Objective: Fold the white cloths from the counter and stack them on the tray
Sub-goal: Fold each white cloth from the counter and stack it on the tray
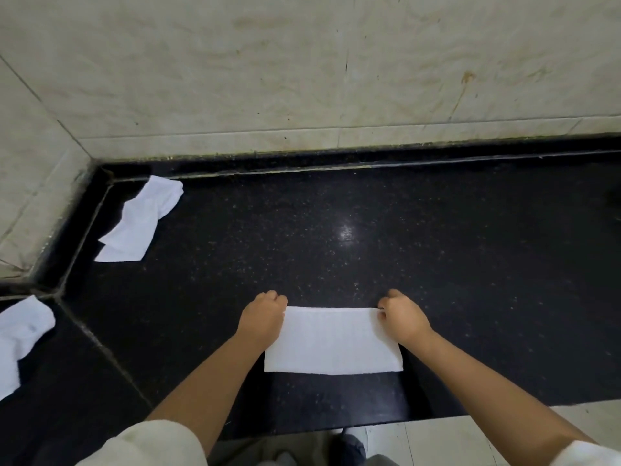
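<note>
Black speckled stone forms the worktop (437,264), backed by pale, stained wall tiles (302,62). At the far left edge a crumpled white cloth (20,338) lies loose, and a second rumpled white cloth (137,220) sits in the far left corner against the raised black lip. Near the front edge, the left hand (262,317) is curled into a loose fist, its fingers closed on the far left corner of a folded cloth (332,341). That cloth is a flat, smooth white rectangle, its long axis running left to right, parallel to the worktop's near edge. At its far right corner the right hand (403,317) is likewise curled shut, pinching the cloth's edge. Both forearms reach in from cream sleeves (151,445).
</note>
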Motion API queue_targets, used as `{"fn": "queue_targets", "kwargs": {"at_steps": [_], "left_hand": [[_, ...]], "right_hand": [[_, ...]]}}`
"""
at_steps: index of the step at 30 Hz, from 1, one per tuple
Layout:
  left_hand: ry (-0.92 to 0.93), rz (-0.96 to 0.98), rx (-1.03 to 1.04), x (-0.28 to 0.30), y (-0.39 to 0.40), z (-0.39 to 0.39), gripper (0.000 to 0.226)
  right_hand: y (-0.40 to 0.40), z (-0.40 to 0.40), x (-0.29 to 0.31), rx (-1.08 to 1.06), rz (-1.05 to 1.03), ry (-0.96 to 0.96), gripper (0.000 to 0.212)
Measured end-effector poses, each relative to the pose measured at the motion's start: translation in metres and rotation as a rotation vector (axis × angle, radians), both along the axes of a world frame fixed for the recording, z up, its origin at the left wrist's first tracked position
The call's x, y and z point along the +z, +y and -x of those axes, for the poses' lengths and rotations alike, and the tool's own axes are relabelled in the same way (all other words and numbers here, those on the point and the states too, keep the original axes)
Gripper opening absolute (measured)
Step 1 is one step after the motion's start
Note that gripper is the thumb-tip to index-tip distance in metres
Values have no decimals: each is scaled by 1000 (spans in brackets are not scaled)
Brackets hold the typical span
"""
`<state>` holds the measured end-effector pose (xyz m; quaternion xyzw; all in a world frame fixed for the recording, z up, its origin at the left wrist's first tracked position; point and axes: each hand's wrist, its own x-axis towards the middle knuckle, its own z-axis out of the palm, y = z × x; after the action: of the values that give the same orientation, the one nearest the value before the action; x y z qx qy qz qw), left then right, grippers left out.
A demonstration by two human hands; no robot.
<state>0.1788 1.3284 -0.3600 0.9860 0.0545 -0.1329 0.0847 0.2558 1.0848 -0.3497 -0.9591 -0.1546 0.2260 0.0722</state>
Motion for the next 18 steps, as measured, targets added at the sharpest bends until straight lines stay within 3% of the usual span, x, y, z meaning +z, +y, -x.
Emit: {"fn": "queue_targets", "kwargs": {"at_steps": [8,11,15,18], "left_hand": [[-83,113,-50,12,9,4,16],[-205,181,-49,24,17,5,13],[-502,179,-95,54,34,-4,31],[-687,128,-162,67,40,1,32]], "right_hand": [[6,-3,13,52,-1,61,10],[3,-13,23,125,-67,45,29],[3,-27,53,244,-217,-198,28],[1,-22,66,147,-449,-464,19]]}}
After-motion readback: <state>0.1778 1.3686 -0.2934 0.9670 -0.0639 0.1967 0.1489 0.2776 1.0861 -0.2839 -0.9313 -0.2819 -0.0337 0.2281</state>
